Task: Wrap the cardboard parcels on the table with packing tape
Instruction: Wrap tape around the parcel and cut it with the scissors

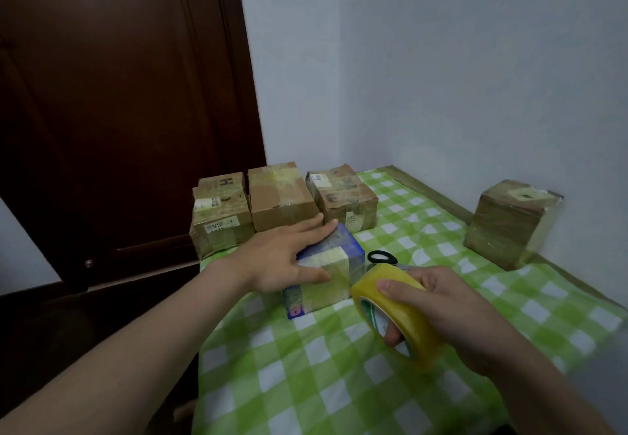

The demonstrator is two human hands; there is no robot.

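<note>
**Tape roll held just beside the blue parcel**

The left hand (275,261) presses flat, fingers straight, on one blue parcel (334,264) mid-table (306,383). The right hand (452,312) grips one tape roll (404,312) just beside it. Five brown parcels (282,203): four along the far edge, one at the right edge. One pair of scissors (382,257).

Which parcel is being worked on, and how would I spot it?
On the green-and-white checked tablecloth, look in front of the row of brown cardboard parcels. It is the small box pressed under the left hand, beside the yellow tape roll: the only one with bright blue printed sides.
</note>
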